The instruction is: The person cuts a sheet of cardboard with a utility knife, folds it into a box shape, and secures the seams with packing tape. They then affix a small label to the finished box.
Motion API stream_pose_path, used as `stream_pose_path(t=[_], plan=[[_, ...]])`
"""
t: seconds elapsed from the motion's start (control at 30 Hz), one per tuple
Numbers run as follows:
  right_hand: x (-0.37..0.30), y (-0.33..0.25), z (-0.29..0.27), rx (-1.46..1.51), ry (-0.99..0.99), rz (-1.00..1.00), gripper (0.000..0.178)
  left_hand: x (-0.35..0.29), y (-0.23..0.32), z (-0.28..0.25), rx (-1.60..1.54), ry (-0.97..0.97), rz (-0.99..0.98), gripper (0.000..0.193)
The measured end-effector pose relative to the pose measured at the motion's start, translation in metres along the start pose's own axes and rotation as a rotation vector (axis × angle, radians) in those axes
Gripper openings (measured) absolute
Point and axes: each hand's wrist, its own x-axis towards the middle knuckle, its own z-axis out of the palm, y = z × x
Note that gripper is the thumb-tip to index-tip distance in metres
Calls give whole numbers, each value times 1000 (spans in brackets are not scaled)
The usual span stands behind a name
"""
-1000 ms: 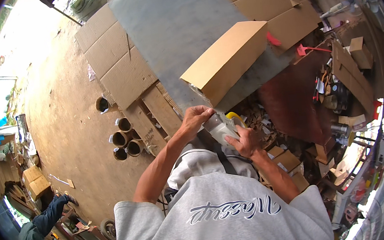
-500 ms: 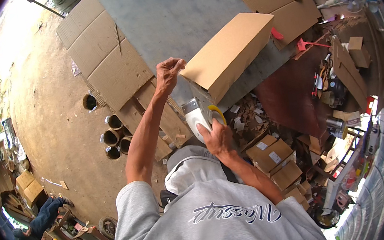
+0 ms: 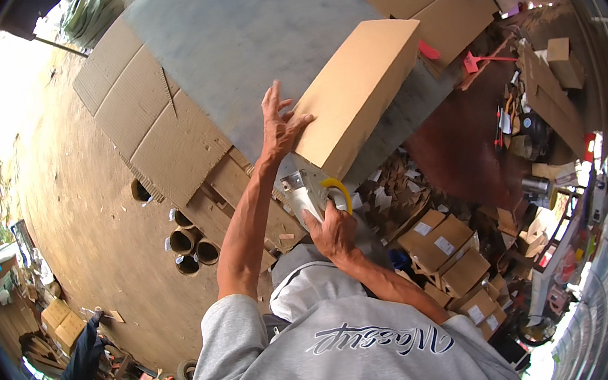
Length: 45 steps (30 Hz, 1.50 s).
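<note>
A long brown cardboard box (image 3: 361, 84) lies at a slant on a grey tabletop (image 3: 241, 46), its narrow end facing me. My left hand (image 3: 283, 124) has its fingers spread, the thumb side touching the box's near left edge. Gripped in my right hand (image 3: 334, 233) is a tape dispenser (image 3: 305, 197) with a pale body, a metal front and a yellow ring on its side. Its front is close to the box's near end. Whether tape joins the two is hard to make out.
Flat cardboard (image 3: 158, 117) covers the table's left side. Cardboard tubes (image 3: 183, 240) stand on the floor at left. Small labelled boxes (image 3: 438, 240) and paper scraps fill the lower right. A red tool (image 3: 485, 60) lies farther right. Another person (image 3: 82, 361) is at lower left.
My left hand has gone from closed fingers at the box's corner to spread fingers along its edge. The tape dispenser stays in my right hand near the box's end. The view has shifted slightly.
</note>
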Motion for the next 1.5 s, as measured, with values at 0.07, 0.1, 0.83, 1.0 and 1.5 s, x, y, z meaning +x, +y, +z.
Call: stream_pose_path(t=[0.07,0.1,0.83,1.0,1.5], plan=[[1,2,1,-36,-1,13,55,8,-5,0,167,-39,-83,64],[1,3,1,-22,4,12,56,14,-6,-1,231,-74,-53,63],[-28,83,-138,-242,-90,-160,43,3,106,53,697,-713,-89,128],[7,142,-161,-411,-32,-156,46,-4,123,54,738,-716,-109,121],[139,162,-127,-312,3,34,46,-17,76,37,619,-553,-135,108]])
